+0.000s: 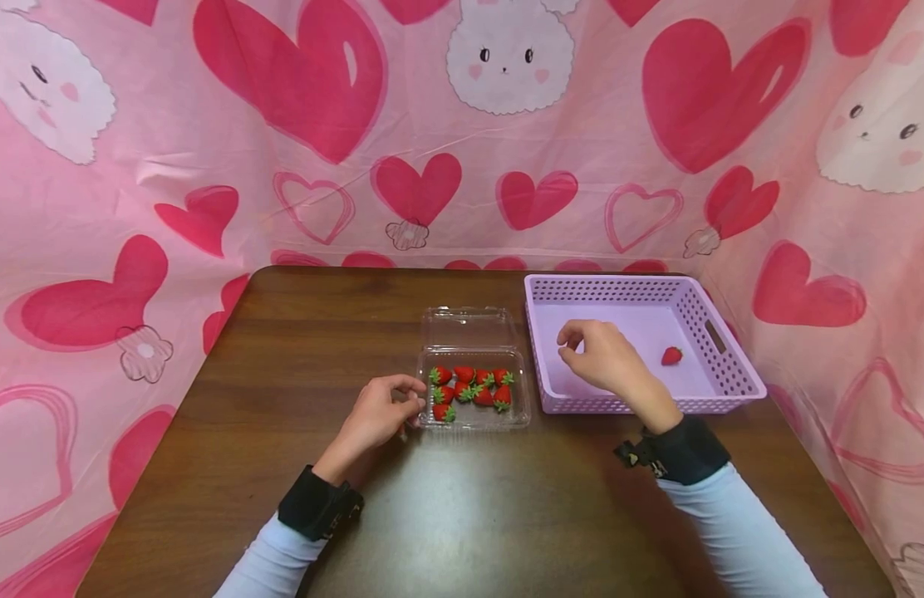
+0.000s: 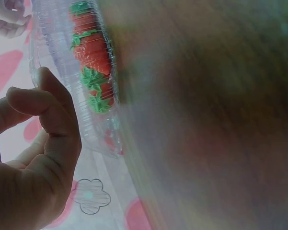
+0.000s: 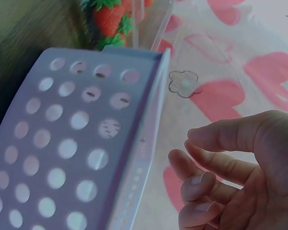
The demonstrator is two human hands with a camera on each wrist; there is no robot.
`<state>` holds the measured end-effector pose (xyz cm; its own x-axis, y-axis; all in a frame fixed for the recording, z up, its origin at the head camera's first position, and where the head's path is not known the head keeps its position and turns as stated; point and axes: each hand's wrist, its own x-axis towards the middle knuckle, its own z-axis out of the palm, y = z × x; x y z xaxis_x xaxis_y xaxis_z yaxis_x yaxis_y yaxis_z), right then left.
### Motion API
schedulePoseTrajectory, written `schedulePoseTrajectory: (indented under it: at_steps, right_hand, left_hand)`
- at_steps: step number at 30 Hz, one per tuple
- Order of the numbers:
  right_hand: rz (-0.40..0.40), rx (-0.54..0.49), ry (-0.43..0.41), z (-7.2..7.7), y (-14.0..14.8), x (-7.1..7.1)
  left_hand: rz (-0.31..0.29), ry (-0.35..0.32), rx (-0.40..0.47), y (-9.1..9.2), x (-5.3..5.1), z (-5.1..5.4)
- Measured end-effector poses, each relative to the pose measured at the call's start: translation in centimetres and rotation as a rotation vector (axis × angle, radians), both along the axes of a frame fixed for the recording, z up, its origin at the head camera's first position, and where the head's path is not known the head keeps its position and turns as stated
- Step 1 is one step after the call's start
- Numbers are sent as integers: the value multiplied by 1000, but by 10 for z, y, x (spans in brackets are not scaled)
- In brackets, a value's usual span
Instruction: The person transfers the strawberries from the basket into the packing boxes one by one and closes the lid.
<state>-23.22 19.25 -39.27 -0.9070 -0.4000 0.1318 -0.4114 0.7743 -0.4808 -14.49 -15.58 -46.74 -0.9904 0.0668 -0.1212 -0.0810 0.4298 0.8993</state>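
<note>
A clear plastic clamshell box (image 1: 525, 415) lies on the table with its lid raised at the back. Several red strawberries (image 1: 483, 397) with green leaves sit inside it. My left hand (image 1: 380, 409) is at the box's left side, its fingertips touching the edge; in the left wrist view the bent fingers (image 2: 62, 120) meet the plastic wall. Over the left part of a lilac basket (image 1: 597, 405), my right hand (image 1: 604, 357) hovers with loosely bent fingers. Nothing shows between its thumb and fingers (image 3: 201, 184) in the right wrist view. A single strawberry (image 1: 671, 355) lies in the basket.
The basket, with perforated walls and a handle slot (image 1: 715, 336), stands right beside the box. Both rest on a brown wooden table (image 1: 320, 332). Pink cloth (image 1: 477, 133) with hearts and rabbits hangs behind the table and along its sides.
</note>
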Motion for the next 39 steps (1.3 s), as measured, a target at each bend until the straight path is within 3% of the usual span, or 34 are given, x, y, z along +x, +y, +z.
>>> schedulePoseTrajectory:
  at_steps: [26, 39]
  right_hand:
    - [-86, 91, -72, -5, 44, -10]
    - [-134, 151, -127, -19, 71, -21]
  left_hand:
    - [17, -29, -10, 0, 0, 3]
    - [12, -33, -10, 1, 0, 3]
